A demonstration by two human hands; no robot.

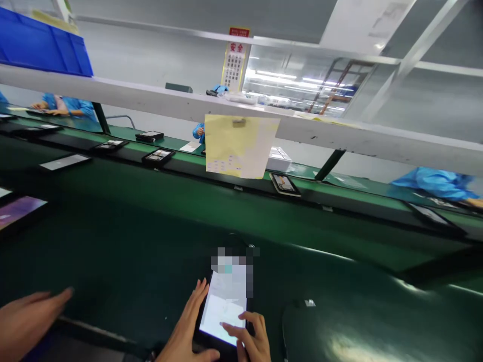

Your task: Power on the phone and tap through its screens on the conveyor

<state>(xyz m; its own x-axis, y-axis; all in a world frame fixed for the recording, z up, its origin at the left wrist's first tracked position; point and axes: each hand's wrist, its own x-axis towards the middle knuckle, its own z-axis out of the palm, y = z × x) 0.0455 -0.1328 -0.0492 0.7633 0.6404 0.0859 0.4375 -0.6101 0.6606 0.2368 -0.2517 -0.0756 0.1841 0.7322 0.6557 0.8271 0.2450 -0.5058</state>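
Observation:
A tablet (224, 306) with a lit white screen and black border lies on the green bench top, its upper part blurred by pixelation. Along its left edge rests my left hand (188, 327), fingers stretched up the side and thumb by the lower edge, gripping it. Over the lower right of the screen is my right hand (252, 334). Its fingers are apart, with one fingertip at the glass, and it holds nothing.
At the far left a co-worker's hand (33, 317) reaches in. Several tablets lie on a black belt behind, one near a hanging yellow sheet (241, 146). A white shelf (151, 98) crosses above, carrying a blue bin (41, 45). People in blue sleeves sit beyond.

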